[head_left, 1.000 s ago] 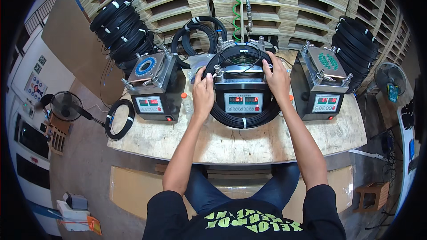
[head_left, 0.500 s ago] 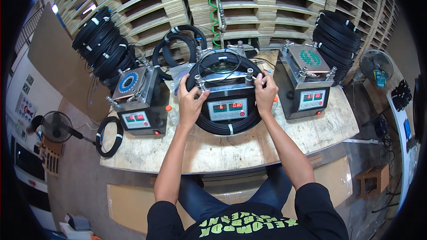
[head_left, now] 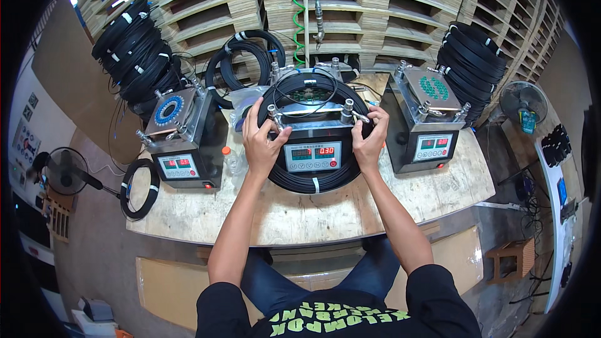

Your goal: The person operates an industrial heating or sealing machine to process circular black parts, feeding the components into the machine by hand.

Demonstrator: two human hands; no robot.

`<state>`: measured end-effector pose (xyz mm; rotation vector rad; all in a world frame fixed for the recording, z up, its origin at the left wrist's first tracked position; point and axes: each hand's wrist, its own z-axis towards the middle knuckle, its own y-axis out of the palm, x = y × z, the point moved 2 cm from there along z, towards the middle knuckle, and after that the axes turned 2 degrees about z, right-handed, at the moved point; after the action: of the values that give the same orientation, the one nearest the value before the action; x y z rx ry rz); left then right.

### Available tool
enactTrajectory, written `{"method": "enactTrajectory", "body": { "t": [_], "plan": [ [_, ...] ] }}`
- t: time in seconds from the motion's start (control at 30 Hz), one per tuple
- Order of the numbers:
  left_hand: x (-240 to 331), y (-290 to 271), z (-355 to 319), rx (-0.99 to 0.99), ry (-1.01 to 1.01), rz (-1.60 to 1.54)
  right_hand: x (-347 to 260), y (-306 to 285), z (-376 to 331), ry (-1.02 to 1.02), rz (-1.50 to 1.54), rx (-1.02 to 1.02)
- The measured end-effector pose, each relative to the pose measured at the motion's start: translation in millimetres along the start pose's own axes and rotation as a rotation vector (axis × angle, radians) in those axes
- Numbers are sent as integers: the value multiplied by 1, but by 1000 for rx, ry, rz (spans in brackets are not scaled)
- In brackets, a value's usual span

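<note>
A thick coil of black cable (head_left: 316, 184) stands tilted around the middle machine (head_left: 322, 131), a dark box with a lit red display and metal posts on top. On the coil's left side my left hand (head_left: 263, 144) is closed, fingers behind the rim and thumb toward the machine front. My right hand (head_left: 369, 141) grips the coil's right side in the same way. Close to its thumb and fingertips, a small metal connector (head_left: 360, 117) sits beside a post. Thin loops of cable cross the coil's upper opening, partly hiding the machine's green-patterned top.
Similar machines stand at left (head_left: 181, 138) and right (head_left: 422, 119) on the wooden table (head_left: 300, 222). Stacked cable coils (head_left: 134, 56) rise behind the left one, more coils (head_left: 472, 59) behind the right. A bottle with an orange cap (head_left: 230, 161) is near my left forearm. A green air hose (head_left: 300, 12) hangs behind.
The view has shifted slightly. Both hands keep hold of the coil around the middle machine, and its display reading has changed. The hanging air hose's end now shows apart from the machine.
</note>
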<state>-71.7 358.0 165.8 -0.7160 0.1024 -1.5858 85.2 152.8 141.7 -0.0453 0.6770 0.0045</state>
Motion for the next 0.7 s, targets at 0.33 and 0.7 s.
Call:
{"method": "enactTrajectory", "body": {
  "t": [0.33, 0.7],
  "plan": [
    [-1, 4, -3, 28, 17, 50, -5, 1, -5, 53, -72, -46],
    [2, 4, -1, 34, 35, 90, -16, 5, -12, -18, -385, -215]
  ]
}}
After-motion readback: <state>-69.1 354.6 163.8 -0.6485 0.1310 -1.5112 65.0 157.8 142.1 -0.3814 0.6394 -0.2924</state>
